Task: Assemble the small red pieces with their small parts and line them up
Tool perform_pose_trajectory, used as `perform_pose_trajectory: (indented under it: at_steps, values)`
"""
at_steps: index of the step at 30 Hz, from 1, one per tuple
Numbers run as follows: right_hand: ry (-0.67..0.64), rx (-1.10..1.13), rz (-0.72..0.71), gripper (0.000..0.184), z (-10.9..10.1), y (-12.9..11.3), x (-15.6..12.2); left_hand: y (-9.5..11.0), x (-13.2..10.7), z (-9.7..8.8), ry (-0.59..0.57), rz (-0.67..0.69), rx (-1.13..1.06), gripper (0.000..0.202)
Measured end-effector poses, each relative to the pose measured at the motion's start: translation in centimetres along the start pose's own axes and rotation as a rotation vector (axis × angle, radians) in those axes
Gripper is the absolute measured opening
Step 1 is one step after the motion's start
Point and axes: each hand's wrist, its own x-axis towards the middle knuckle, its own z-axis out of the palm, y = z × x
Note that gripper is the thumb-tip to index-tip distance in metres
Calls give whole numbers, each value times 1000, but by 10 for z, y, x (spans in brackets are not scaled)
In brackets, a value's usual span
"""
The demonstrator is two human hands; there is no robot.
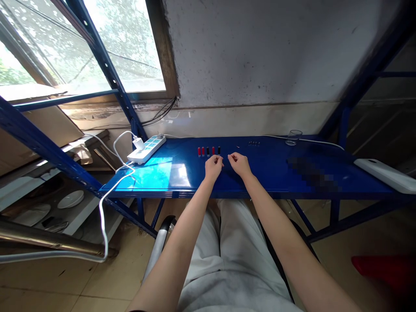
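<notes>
Plates, white and shallow, sit on a gray shelf left of a blue metal desk. Toward the desk's back right corner stands a clear drinking glass, its contents too small to make out.

Near the middle of the desk, five small upright cylinders with shiny lower ends form a row, running left to right: a red cylinder, a second red cylinder, a black cylinder, a third red cylinder and a second black cylinder. The left hand is just in front of the row's right end, thumb and fingers drawn together; whether it touches or pinches anything cannot be told. The right hand, apart from it, curls likewise, its grip equally hard to read. Tiny metallic pieces stand near the back edge, beyond the right hand.

A white power strip lies by the desk's left edge. Sunlit blue surface stretches from there toward the row and down to the front edge; more blue runs between the right hand and a dark, blurred object. A white, rounded slab rests at the right end.
</notes>
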Motion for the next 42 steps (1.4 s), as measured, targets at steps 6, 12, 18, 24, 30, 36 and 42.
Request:
perform_pose_trajectory:
  at_steps: [6,12,18,24,30,36,42]
  values:
    - [-6,3,-5,33,-1,-1,0,2,0,0,8,-3,15,21]
    - [4,20,-19,31,-1,-1,0,3,-1,-1,6,-8,-3,23]
    - [0,18,-9,30,1,2,1,6,-2,-1,9,-5,8,23]
    - [24,-55,17,31,1,-1,1,7,-1,-6,167,-60,-124,24]
    - [-33,-178,20,20,9,-3,21,3,4,-9,333,-201,-339,23]
    - [-232,-277,177,30,26,-4,44,7,5,-12,413,-244,-422,22]
    - [-286,-330,242,34,36,-8,56,5,5,-12,393,-269,-453,20]
